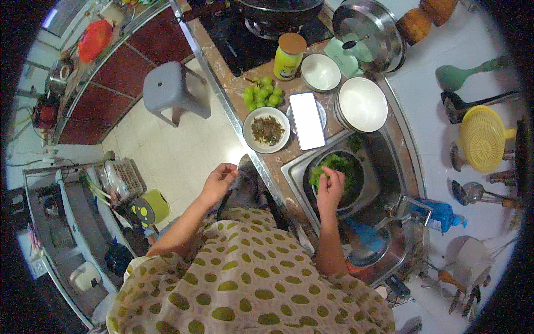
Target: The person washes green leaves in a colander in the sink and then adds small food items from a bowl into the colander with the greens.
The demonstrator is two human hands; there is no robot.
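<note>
Over the steel sink (377, 183), my right hand (330, 188) has its fingertips on green leafy vegetables (338, 163), which lie in a round bowl in the basin; whether it grips a leaf is partly hidden by the fingers. My left hand (221, 179) is in the air left of the counter edge, thumb and fingertips pinched together; a small pale thing may be at the tips, too small to tell. A bowl of dark chopped food (268, 130) stands on the counter, beside green grapes (263, 94) and a phone with a bright screen (307, 121).
White bowls (363, 104) stand behind the sink, near a yellow jar with a brown lid (288, 56). A wok (281, 14) sits on the stove. The faucet (417, 208) and a blue bottle (442, 215) are at the right. A grey plastic stool (167, 89) stands on the floor.
</note>
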